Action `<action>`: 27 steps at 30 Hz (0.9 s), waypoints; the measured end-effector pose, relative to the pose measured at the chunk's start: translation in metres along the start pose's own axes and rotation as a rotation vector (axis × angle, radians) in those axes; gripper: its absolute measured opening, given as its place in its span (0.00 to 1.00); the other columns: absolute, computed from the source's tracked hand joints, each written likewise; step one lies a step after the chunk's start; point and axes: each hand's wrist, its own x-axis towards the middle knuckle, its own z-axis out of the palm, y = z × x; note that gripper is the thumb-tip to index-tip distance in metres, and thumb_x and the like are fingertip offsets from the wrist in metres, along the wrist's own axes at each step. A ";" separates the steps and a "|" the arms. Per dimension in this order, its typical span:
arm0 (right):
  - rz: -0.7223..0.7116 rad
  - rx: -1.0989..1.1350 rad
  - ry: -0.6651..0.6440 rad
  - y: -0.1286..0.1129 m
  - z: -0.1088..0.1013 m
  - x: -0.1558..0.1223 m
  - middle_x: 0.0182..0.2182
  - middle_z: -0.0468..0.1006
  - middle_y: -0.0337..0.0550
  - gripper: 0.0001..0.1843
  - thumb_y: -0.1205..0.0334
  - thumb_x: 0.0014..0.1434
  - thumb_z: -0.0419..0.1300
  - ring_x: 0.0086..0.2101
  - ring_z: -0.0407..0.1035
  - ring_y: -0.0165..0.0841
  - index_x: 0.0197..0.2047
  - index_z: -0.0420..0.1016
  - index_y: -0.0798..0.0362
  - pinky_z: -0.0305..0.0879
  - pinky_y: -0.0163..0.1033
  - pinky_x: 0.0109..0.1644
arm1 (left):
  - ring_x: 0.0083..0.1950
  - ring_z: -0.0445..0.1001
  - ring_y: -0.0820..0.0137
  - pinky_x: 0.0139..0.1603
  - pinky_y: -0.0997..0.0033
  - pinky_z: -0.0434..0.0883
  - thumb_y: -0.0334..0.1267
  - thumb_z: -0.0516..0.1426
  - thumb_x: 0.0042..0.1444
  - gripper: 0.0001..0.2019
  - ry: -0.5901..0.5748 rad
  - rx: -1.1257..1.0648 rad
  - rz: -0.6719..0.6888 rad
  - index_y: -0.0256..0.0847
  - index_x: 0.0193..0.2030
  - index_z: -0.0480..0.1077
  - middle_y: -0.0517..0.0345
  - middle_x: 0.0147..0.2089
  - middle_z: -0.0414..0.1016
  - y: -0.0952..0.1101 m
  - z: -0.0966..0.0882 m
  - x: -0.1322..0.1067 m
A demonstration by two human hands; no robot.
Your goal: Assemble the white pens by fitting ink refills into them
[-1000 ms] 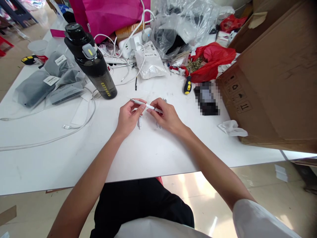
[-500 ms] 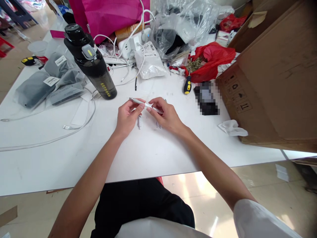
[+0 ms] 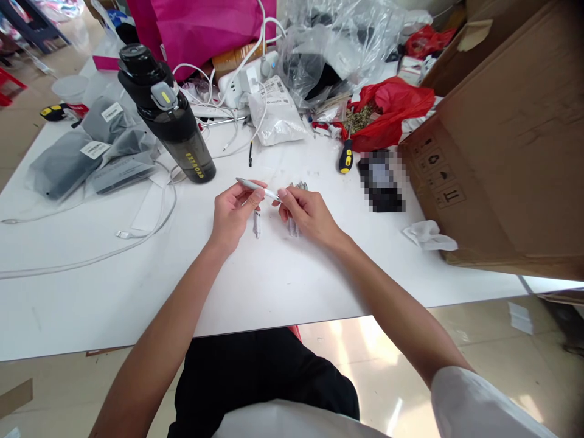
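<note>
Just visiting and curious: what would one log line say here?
left hand: holds white pen | right hand: pinches pen's other end | small white part: on table

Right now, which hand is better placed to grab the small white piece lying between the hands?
Left, probably: the white piece lies right beside the left hand, while the right hand sits farther off. Both hands are pinching the pen.

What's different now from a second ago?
The right hand slid back along the pen and now pinches only its end; the pen's far tip rose slightly. The left hand keeps its hold. The bottle and screwdriver stayed put.
</note>
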 end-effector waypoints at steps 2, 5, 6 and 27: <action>0.025 0.068 0.015 -0.001 0.000 0.001 0.26 0.76 0.36 0.34 0.24 0.75 0.55 0.26 0.63 0.31 0.43 0.77 0.48 0.59 0.41 0.33 | 0.44 0.80 0.66 0.43 0.68 0.77 0.58 0.77 0.56 0.22 -0.004 -0.015 -0.008 0.44 0.45 0.86 0.52 0.44 0.84 0.001 0.000 0.000; 0.007 0.146 0.082 -0.002 0.001 0.002 0.28 0.77 0.35 0.33 0.23 0.65 0.67 0.27 0.64 0.31 0.46 0.75 0.47 0.58 0.40 0.31 | 0.44 0.80 0.67 0.43 0.70 0.76 0.57 0.78 0.55 0.21 0.013 -0.060 -0.031 0.45 0.46 0.87 0.53 0.44 0.84 0.002 -0.001 0.001; 0.006 0.161 0.092 -0.002 0.002 0.002 0.28 0.77 0.35 0.34 0.23 0.63 0.69 0.27 0.64 0.31 0.45 0.75 0.47 0.57 0.40 0.31 | 0.44 0.80 0.67 0.43 0.70 0.76 0.57 0.78 0.55 0.21 0.019 -0.070 -0.037 0.45 0.46 0.87 0.53 0.44 0.84 0.002 -0.001 0.001; 0.076 0.493 0.322 0.007 0.003 0.011 0.23 0.72 0.33 0.33 0.26 0.60 0.74 0.23 0.61 0.29 0.34 0.70 0.46 0.64 0.38 0.27 | 0.37 0.80 0.66 0.38 0.66 0.75 0.50 0.80 0.51 0.16 -0.015 -0.008 -0.003 0.44 0.40 0.88 0.54 0.37 0.85 0.003 0.000 -0.001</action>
